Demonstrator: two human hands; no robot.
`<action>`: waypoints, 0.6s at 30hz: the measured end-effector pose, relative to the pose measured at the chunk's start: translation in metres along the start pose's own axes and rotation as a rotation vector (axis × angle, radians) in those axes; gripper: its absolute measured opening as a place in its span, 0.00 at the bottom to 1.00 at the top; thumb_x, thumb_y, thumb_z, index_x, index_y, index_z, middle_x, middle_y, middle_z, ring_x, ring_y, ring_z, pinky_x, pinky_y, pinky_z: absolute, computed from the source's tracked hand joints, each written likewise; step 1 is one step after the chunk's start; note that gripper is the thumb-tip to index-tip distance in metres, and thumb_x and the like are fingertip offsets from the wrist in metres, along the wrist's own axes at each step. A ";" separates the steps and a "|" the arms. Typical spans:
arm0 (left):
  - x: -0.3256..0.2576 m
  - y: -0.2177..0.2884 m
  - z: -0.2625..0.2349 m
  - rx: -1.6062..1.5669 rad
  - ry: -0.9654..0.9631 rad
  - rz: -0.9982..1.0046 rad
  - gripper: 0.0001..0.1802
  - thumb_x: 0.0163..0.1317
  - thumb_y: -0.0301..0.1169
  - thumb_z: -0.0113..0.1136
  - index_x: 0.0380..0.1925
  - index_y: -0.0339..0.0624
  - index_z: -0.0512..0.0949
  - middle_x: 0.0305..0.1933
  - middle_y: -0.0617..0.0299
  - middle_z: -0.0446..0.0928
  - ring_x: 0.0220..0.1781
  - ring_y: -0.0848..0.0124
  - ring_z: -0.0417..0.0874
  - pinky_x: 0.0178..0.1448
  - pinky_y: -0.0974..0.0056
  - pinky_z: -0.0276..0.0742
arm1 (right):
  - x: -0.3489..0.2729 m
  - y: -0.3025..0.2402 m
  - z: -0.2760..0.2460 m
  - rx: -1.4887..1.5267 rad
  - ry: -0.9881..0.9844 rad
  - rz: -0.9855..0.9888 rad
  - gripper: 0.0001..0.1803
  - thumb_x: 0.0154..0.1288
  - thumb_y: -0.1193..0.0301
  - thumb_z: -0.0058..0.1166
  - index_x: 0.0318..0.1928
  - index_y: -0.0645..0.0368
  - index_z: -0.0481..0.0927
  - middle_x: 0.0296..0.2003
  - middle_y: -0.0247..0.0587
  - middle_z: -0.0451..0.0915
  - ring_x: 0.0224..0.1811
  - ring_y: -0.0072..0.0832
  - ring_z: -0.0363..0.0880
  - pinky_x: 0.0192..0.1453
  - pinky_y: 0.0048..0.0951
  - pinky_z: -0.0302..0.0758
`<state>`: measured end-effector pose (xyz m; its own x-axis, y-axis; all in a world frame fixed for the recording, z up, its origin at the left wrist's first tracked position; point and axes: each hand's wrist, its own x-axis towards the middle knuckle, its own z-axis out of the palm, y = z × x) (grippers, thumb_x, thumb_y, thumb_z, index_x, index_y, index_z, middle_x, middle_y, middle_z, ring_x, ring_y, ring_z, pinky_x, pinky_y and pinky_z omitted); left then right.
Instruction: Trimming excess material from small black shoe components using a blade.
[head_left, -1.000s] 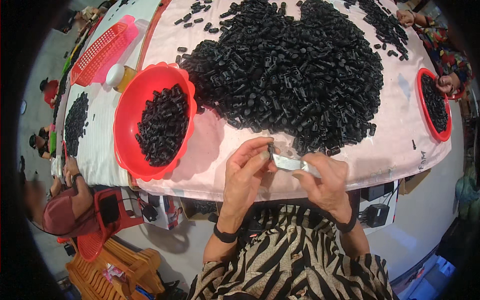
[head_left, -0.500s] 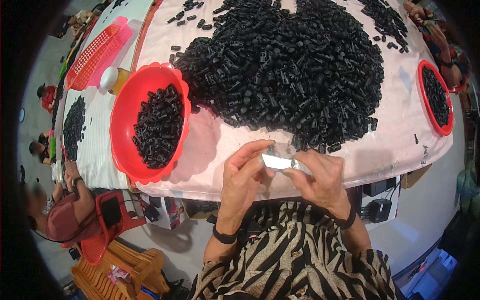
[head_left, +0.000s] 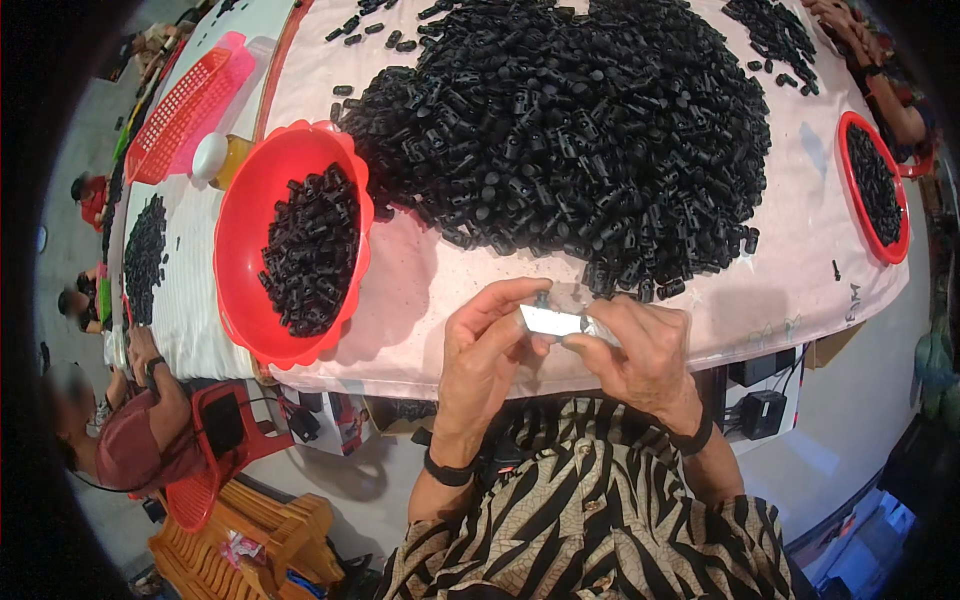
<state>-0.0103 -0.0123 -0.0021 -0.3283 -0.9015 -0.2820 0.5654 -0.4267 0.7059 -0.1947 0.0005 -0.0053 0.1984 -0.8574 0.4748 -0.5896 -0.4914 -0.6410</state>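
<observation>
Both hands, left hand point(head_left: 490, 345) and right hand point(head_left: 640, 350), pinch small clear packet point(head_left: 553, 320) between closed fingers, near black parts pile point(head_left: 580, 130).

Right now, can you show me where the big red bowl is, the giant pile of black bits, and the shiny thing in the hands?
red bowl point(head_left: 238, 240): head view, bare left inner wall.
black pile point(head_left: 570, 140): head view, middle.
shiny piece point(head_left: 550, 320): head view, flat middle.
</observation>
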 end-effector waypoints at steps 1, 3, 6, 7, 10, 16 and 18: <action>0.000 0.001 0.001 0.041 0.008 -0.020 0.18 0.63 0.23 0.51 0.52 0.28 0.72 0.37 0.58 0.78 0.34 0.76 0.77 0.41 0.72 0.74 | 0.000 0.000 0.000 -0.003 0.001 0.005 0.13 0.54 0.68 0.65 0.32 0.63 0.77 0.18 0.40 0.75 0.15 0.29 0.74 0.17 0.29 0.68; 0.000 0.000 0.001 0.085 0.017 -0.041 0.18 0.63 0.23 0.51 0.52 0.28 0.72 0.37 0.58 0.78 0.34 0.76 0.77 0.41 0.72 0.74 | 0.000 0.000 0.001 -0.016 0.015 0.013 0.13 0.53 0.68 0.66 0.32 0.63 0.77 0.17 0.40 0.74 0.14 0.29 0.73 0.17 0.29 0.68; 0.000 -0.001 0.001 0.070 -0.035 0.019 0.17 0.64 0.24 0.52 0.53 0.29 0.72 0.39 0.57 0.78 0.34 0.76 0.77 0.40 0.72 0.74 | 0.000 -0.002 -0.004 -0.015 0.024 0.002 0.13 0.53 0.69 0.66 0.32 0.64 0.77 0.18 0.40 0.74 0.15 0.30 0.74 0.17 0.29 0.68; 0.000 -0.001 0.004 0.074 -0.005 0.019 0.17 0.64 0.24 0.52 0.53 0.29 0.72 0.39 0.57 0.78 0.34 0.75 0.77 0.40 0.72 0.74 | 0.000 -0.001 -0.004 -0.015 0.026 0.002 0.13 0.53 0.69 0.66 0.32 0.64 0.77 0.18 0.40 0.74 0.15 0.30 0.74 0.17 0.29 0.68; 0.000 0.001 0.003 0.056 0.013 0.000 0.17 0.65 0.25 0.52 0.53 0.30 0.72 0.40 0.57 0.78 0.34 0.75 0.77 0.39 0.72 0.74 | -0.004 0.004 -0.002 0.104 0.179 0.064 0.12 0.53 0.71 0.64 0.33 0.64 0.76 0.19 0.42 0.74 0.16 0.32 0.75 0.19 0.29 0.69; 0.000 0.001 0.004 0.013 -0.009 0.036 0.15 0.65 0.25 0.52 0.51 0.32 0.71 0.43 0.54 0.77 0.36 0.73 0.79 0.41 0.71 0.75 | -0.005 0.005 -0.004 0.186 0.258 0.098 0.13 0.55 0.71 0.64 0.35 0.67 0.76 0.20 0.43 0.75 0.18 0.30 0.76 0.20 0.27 0.69; 0.001 0.000 0.006 0.014 0.008 0.060 0.14 0.66 0.25 0.52 0.50 0.32 0.71 0.44 0.54 0.77 0.37 0.72 0.79 0.42 0.70 0.75 | -0.006 0.004 -0.006 0.180 0.246 0.102 0.13 0.56 0.71 0.64 0.35 0.67 0.76 0.21 0.43 0.75 0.18 0.30 0.76 0.20 0.27 0.69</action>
<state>-0.0151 -0.0125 0.0016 -0.2879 -0.9259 -0.2445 0.5729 -0.3712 0.7307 -0.2029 0.0039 -0.0072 -0.0623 -0.8518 0.5201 -0.4444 -0.4429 -0.7787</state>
